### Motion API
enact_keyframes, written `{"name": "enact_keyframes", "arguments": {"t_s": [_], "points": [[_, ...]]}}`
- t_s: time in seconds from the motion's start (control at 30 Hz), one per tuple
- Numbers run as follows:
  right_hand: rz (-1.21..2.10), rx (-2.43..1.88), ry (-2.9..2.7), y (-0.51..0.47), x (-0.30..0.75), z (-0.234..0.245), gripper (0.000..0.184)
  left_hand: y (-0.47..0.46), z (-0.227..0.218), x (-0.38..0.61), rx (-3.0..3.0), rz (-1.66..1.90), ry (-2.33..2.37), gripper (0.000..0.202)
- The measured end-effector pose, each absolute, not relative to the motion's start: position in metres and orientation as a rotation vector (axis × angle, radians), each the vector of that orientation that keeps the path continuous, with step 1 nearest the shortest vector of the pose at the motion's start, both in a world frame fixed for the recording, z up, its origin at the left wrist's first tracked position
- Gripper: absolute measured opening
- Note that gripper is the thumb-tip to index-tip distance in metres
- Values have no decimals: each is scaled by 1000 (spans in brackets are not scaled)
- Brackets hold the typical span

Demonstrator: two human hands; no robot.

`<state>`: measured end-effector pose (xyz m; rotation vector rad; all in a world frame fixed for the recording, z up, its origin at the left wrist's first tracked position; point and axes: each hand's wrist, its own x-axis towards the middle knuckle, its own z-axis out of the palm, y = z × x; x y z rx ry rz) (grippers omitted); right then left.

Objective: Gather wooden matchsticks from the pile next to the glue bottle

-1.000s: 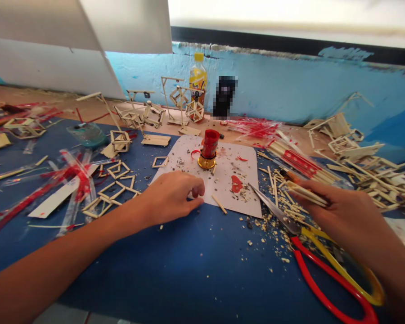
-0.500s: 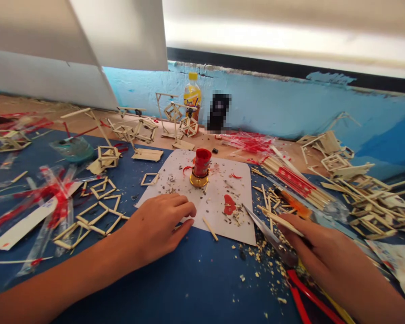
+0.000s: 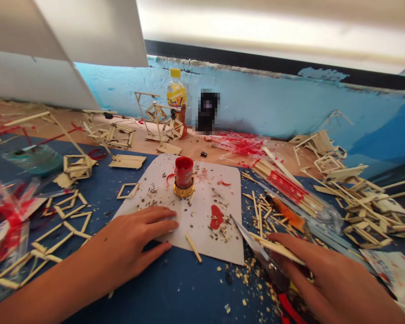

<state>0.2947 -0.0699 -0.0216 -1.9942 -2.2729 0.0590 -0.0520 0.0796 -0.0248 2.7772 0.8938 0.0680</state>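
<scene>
My left hand [image 3: 140, 240] lies palm down at the near left edge of the white sheet [image 3: 234, 243], its fingers stretched out and holding nothing. My right hand [image 3: 324, 274] is closed on a few wooden sticks [image 3: 280, 248], above a pair of scissors [image 3: 258, 245] with red and yellow handles. The scissors' tip touches the sheet's right side. On the sheet stand a red cup-like container on a gold base [image 3: 184, 176], a red patch [image 3: 216, 217] and dark crumbs. A short stick [image 3: 193, 247] lies across the sheet's near edge.
Stick frames [image 3: 59, 229] lie at left, near a teal bowl [image 3: 33, 159]. Behind are stick models [image 3: 158, 119] and a yellow-capped bottle [image 3: 177, 99]. To the right are bundled sticks [image 3: 286, 186], an orange cutter [image 3: 286, 211] and a heap of stick structures [image 3: 367, 202].
The view has shifted, so most things appear farther left. My left fingers are stretched out more over the sheet's edge. My right hand still holds the sticks above the scissors.
</scene>
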Motion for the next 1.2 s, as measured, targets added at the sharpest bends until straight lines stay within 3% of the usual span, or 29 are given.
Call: {"name": "enact_keyframes", "arguments": {"t_s": [0.37, 0.7, 0.97, 1.1, 1.2], "points": [[14, -2431, -1877, -69, 305, -31, 33, 86, -33, -58, 2868, 70, 897, 32], [56, -2767, -1705, -48, 330, -30, 51, 87, -31, -55, 3003, 96, 799, 33], [81, -2958, -1625, -35, 332, -19, 49, 83, -34, -47, 2943, 178, 863, 53], [28, -2812, -1572, -40, 330, -11, 55, 80, -32, -44, 2896, 224, 872, 64], [145, -2464, -1722, -49, 328, -4, 49, 79, -32, -44, 2929, 227, 837, 63]]}}
